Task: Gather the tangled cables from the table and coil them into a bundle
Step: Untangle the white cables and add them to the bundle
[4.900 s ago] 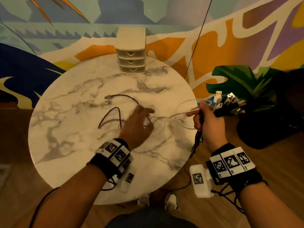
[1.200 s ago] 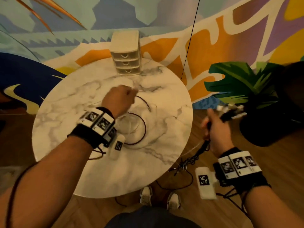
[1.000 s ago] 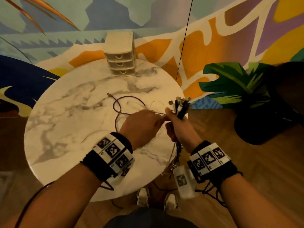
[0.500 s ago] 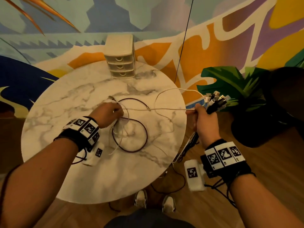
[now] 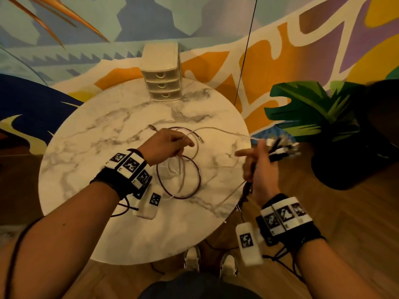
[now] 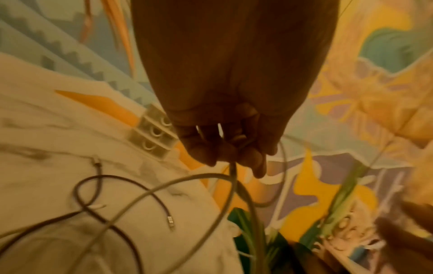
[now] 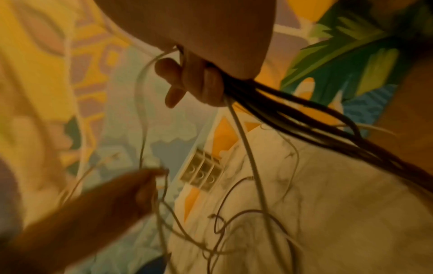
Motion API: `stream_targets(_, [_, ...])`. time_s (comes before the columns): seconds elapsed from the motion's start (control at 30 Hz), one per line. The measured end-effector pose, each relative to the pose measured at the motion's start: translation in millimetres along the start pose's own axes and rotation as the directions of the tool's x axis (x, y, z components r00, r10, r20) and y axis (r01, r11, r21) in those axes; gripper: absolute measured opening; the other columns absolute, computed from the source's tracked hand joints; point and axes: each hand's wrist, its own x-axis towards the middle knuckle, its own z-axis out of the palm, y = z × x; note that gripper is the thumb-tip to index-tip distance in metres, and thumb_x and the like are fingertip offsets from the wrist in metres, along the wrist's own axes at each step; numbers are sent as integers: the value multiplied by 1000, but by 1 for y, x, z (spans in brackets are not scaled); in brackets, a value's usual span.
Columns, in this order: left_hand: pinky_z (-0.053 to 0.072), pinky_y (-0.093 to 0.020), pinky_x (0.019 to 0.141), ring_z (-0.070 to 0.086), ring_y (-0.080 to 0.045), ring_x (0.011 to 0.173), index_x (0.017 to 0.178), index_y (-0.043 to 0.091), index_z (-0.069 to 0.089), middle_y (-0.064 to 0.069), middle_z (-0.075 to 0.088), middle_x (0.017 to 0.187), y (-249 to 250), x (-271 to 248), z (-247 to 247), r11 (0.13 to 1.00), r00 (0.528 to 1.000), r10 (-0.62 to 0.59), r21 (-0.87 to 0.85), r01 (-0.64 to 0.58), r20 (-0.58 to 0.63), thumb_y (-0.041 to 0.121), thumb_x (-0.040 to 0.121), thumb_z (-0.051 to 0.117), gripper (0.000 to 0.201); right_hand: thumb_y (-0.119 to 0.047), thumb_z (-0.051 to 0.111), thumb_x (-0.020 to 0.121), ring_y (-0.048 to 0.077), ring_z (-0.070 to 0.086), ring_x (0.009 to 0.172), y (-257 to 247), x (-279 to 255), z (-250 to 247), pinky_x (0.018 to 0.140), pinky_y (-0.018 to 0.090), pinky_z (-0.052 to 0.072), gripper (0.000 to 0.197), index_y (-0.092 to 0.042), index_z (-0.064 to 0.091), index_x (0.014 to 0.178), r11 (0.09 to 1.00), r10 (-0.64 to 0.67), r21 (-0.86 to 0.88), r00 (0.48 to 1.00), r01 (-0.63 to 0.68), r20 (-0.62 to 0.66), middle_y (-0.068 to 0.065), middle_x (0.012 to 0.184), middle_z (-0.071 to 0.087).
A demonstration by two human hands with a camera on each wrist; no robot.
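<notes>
On the round marble table point(image 5: 90, 169) lie a dark purple cable point(image 5: 195, 184) in a loop and a pale cable point(image 5: 216, 128). My left hand point(image 5: 168, 145) hovers above the loops, its fingers pinching the pale cable point(image 6: 230, 176). At the table's right edge my right hand point(image 5: 259, 162) grips a bundle of cables with its plugs point(image 5: 280, 147) sticking up, index finger pointing left. The bundle's dark strands point(image 7: 293, 118) trail from the right hand point(image 7: 194, 81). The pale cable runs between both hands.
A small beige drawer unit point(image 5: 162, 74) stands at the table's far edge. A dark pot with a green plant point(image 5: 319, 113) sits on the wood floor to the right. A thin black cord point(image 5: 246, 50) hangs against the painted wall. My shoes point(image 5: 192, 257) show below the table.
My left hand has risen and moved right over the loops, still holding the pale cable. My right hand has come a little closer, and the stretched pale cable now hangs slacker.
</notes>
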Motion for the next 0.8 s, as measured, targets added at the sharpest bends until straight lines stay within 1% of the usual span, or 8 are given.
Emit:
stream_targets(0.07, [40,-24,56,48,-9,58,90,16,73,-11,58,68,19,0,9,988,997,61,137,-67,47,26,96,51,24,-46,31,100,9,29,36,4,-12,13,39,18,25,63,1,70,84,991,5,-132,986,18,167,2,43,35])
stream_targets(0.13, [38,-28,59,48,-11,61,89,20,72,-6,61,72,31,-1,19,947,990,77,303,-109,116,31,96,49,26,-47,31,99,6,32,35,1,-17,23,41,16,27,60,0,69,92,964,26,-262,973,36,229,0,41,38])
stream_targets(0.27, [40,-32,63,55,-18,70,90,27,70,-4,65,78,39,-9,32,897,963,78,405,-180,256,40,95,47,28,-40,44,98,5,38,32,-7,-6,32,46,23,33,50,2,63,79,901,87,-434,976,9,202,-3,39,43])
stream_targets(0.37, [45,-36,70,59,-20,77,96,22,73,-4,69,84,41,-13,31,909,949,94,362,-204,300,46,92,47,36,-29,47,98,4,37,30,-7,-1,35,40,16,34,37,-1,59,77,868,93,-496,979,10,182,3,48,46])
stream_targets(0.47, [48,-42,78,60,-20,82,95,20,72,-3,69,87,38,-12,28,928,948,115,308,-210,298,38,93,51,28,-30,49,97,4,37,32,-2,-3,39,38,16,32,34,-2,60,80,898,98,-439,985,-27,139,4,50,46])
stream_targets(0.63, [45,-40,74,57,-26,78,90,11,71,-11,66,82,28,-13,41,955,958,148,217,-203,246,26,93,55,22,-27,49,96,8,39,40,5,-3,47,47,25,31,26,-11,57,77,917,149,-388,983,-95,110,-2,52,46])
stream_targets(0.73, [52,-35,78,64,-12,79,89,16,71,1,70,84,15,-13,40,980,984,153,116,-163,89,17,91,58,13,-19,48,96,8,35,41,1,3,44,42,24,28,23,-15,52,73,971,157,-177,987,-158,-17,-2,54,43])
stream_targets(0.8, [52,-31,77,62,-10,77,89,14,70,5,69,82,10,-11,32,969,977,205,149,-195,-54,16,90,60,10,-16,46,96,6,33,40,-4,5,40,37,20,26,22,-16,49,74,985,171,4,979,-172,-108,-2,56,41])
